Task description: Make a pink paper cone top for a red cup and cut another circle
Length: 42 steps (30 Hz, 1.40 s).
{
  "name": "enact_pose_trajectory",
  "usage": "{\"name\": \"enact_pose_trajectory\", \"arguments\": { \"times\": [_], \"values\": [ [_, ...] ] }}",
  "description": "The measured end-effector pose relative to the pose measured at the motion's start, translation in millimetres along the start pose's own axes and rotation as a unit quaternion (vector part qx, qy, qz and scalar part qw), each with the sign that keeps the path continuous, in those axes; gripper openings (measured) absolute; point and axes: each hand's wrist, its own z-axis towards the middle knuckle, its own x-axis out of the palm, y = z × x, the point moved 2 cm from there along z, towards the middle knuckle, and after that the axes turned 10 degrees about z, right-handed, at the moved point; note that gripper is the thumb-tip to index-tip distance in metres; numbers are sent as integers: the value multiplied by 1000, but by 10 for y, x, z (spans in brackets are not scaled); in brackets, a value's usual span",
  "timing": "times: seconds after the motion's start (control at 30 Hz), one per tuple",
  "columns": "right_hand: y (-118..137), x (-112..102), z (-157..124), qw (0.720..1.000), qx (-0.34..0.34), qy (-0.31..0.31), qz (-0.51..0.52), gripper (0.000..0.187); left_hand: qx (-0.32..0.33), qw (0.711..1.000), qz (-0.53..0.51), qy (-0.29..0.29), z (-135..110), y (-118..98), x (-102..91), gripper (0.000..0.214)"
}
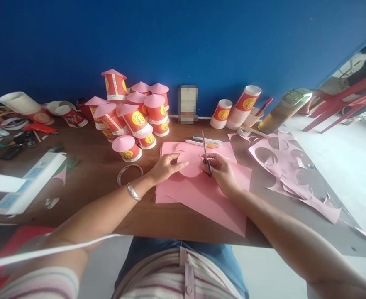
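Observation:
My left hand (166, 165) lies on a pink paper disc (189, 164), with its fingers stretched out and pressing the disc flat onto a stack of pink paper sheets (208, 195). My right hand (220, 170) is closed round a dark pen (205, 151). It holds the pen upright with the tip at the disc's right edge. A silver bracelet (133, 192) is on my left wrist.
A heap of red paper cups with pink cone lids (133, 114) stands behind the sheets. Two markers (206, 142), a tape roll (243, 131), stacked cups (243, 106) and a bottle (284, 108) lie at the back. Cut-out pink scraps (290, 170) lie right; a white box (27, 182) lies left.

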Motion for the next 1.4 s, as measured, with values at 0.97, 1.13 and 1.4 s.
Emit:
{"name": "enact_pose_trajectory", "arguments": {
  "times": [0.97, 1.13, 1.4],
  "values": [
    [-125, 4, 42, 994, -37, 55, -91, 40, -47, 979, -182, -85, 97, 178, 2, 44],
    [-131, -2, 59, 993, -26, 57, -98, 37, -51, 979, -186, -60, 113, 173, 6, 47],
    [-204, -36, 77, 991, -29, 49, -120, 32, -47, 974, -217, -51, 140, 253, -24, 50]
  ]
}}
